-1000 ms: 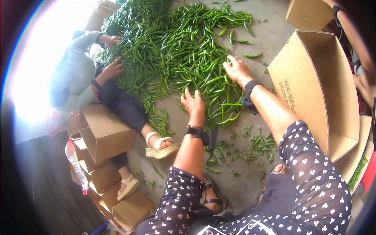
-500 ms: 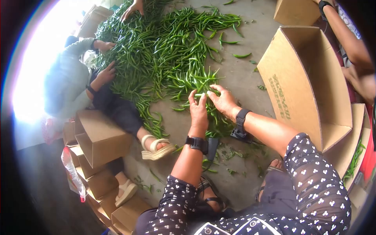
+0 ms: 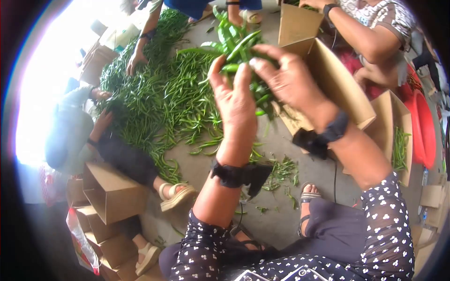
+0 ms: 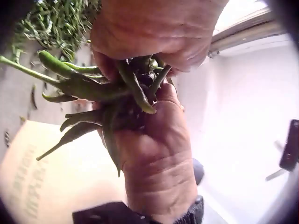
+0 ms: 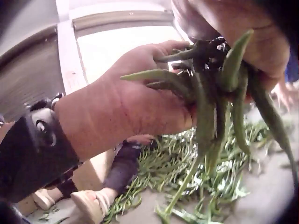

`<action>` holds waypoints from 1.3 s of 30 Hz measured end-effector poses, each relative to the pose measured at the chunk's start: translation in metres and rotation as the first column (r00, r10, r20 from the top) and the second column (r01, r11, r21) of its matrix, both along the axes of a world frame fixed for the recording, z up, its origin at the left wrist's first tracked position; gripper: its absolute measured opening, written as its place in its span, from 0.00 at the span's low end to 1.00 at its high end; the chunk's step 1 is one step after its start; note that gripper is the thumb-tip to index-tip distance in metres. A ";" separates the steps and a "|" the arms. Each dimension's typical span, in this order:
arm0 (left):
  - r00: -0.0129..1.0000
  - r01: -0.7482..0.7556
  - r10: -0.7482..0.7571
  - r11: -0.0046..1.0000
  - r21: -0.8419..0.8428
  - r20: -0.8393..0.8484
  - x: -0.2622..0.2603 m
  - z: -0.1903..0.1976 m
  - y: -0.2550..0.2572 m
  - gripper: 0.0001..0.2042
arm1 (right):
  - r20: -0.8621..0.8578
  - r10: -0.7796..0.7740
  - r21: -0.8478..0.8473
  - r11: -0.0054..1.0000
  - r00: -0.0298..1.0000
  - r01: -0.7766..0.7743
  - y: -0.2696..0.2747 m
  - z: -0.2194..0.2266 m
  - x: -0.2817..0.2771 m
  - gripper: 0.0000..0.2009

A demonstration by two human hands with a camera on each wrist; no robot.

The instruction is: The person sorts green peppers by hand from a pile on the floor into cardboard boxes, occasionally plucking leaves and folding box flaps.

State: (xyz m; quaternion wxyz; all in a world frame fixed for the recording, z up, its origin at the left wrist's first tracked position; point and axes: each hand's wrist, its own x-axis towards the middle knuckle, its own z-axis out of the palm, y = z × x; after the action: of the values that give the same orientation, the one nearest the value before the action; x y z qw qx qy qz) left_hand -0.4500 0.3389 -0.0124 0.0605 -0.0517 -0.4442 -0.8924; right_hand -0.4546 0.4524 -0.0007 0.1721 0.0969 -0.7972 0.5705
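Between my two hands, lifted over the floor, is a bunch of green chili peppers (image 3: 239,47). My left hand (image 3: 234,100) grips the bunch from one side, fingers and thumb curled round it. From the other side my right hand (image 3: 293,79) holds the same bunch, its thumb and fingers bent against the peppers. In the left wrist view the peppers (image 4: 93,91) stick out past both palms, tips pointing several ways. The right wrist view shows long peppers (image 5: 205,112) hanging below the hands. Under and beyond lies a wide pile of chili peppers (image 3: 154,93) on the floor.
An open cardboard box (image 3: 347,79) stands right of my right hand, with another box (image 3: 401,150) holding some peppers beyond it. Red basins (image 3: 422,131) are at the far right. More boxes (image 3: 115,194) are stacked left. Other people sit or reach around the pile; loose leaves (image 3: 281,171) litter the floor.
My hands have come together from reaching apart at the pile's near edge, gathered a bunch of peppers and raised it. The view has swung right, and another person's arm now reaches into the pile.
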 end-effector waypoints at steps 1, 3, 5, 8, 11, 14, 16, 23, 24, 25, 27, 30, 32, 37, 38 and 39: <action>0.995 0.035 -0.036 0.999 -0.017 -0.088 0.002 0.012 0.017 0.21 | -0.019 -0.013 0.062 0.998 1.000 0.014 0.020 0.021 0.006 0.17; 0.981 0.173 -0.172 0.985 -0.005 -0.090 0.006 0.026 0.053 0.22 | 0.008 -0.069 0.119 0.991 0.998 0.067 0.060 0.051 0.023 0.18; 0.966 0.229 -0.248 0.951 -0.207 -0.067 0.012 0.032 0.084 0.26 | 0.100 -0.103 0.104 0.990 0.990 0.093 0.100 0.057 0.036 0.19; 0.765 0.637 -0.584 0.751 -0.177 0.273 0.013 0.029 0.103 0.36 | 0.248 -0.086 0.038 0.996 0.965 0.079 0.142 0.046 0.056 0.18; 0.709 0.704 -0.648 0.631 -0.325 0.278 0.004 0.022 0.091 0.34 | 0.453 -0.104 0.296 0.954 0.885 -0.039 0.167 0.031 0.056 0.16; 0.603 0.785 -0.736 0.616 -0.063 0.308 0.004 0.017 0.058 0.26 | 0.092 -0.125 0.447 0.892 0.988 0.071 0.161 0.027 0.056 0.12; 0.703 0.708 -0.688 0.652 -0.272 0.181 -0.005 0.005 0.031 0.22 | -0.081 -0.089 0.443 0.889 0.993 0.116 0.129 0.041 0.056 0.11; 0.927 0.198 -0.331 0.036 -0.980 0.175 -0.006 -0.140 -0.078 0.15 | 0.165 0.407 0.339 0.832 0.898 -0.439 -0.021 -0.013 0.089 0.09; 0.900 0.171 -0.392 -0.081 -0.982 0.189 0.012 -0.157 -0.083 0.17 | 0.324 0.352 0.462 0.751 0.878 -0.472 -0.030 -0.050 0.094 0.13; 0.868 0.040 -0.470 -0.253 -0.967 0.159 0.027 -0.199 -0.085 0.19 | 0.424 0.325 0.573 0.626 0.845 -0.528 -0.032 -0.088 0.096 0.18; 0.830 -0.137 -0.547 -0.388 -0.912 0.108 0.062 -0.221 -0.078 0.22 | 0.461 0.190 0.729 0.477 0.867 -0.492 -0.021 -0.156 0.096 0.20; 0.850 -0.210 -0.526 -0.358 -0.910 0.011 0.101 -0.227 -0.069 0.23 | 0.498 -0.141 0.846 0.296 0.856 -0.444 0.016 -0.201 0.092 0.28; 0.878 -0.206 -0.478 -0.385 -0.900 0.003 0.114 -0.241 -0.072 0.19 | 0.510 -0.169 0.860 0.119 0.844 -0.496 0.043 -0.224 0.083 0.23; 0.873 -0.097 -0.473 -0.409 -0.907 0.120 0.113 -0.242 -0.082 0.12 | 0.593 -0.239 0.804 0.236 0.769 -0.546 0.038 -0.233 0.078 0.15; 0.871 -0.038 -0.463 -0.399 -0.916 0.165 0.109 -0.239 -0.083 0.10 | 0.596 -0.234 0.801 0.236 0.768 -0.550 0.039 -0.236 0.075 0.15; 0.872 -0.035 -0.461 -0.401 -0.915 0.168 0.105 -0.236 -0.085 0.10 | 0.584 -0.199 0.809 0.232 0.787 -0.541 0.041 -0.238 0.071 0.13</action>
State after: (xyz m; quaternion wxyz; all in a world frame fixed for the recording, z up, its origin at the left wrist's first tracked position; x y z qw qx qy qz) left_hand -0.3454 0.2535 -0.2482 -0.1229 -0.3024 -0.9385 -0.1127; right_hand -0.3832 0.4936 -0.2391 -0.2442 0.0954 -0.9648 -0.0226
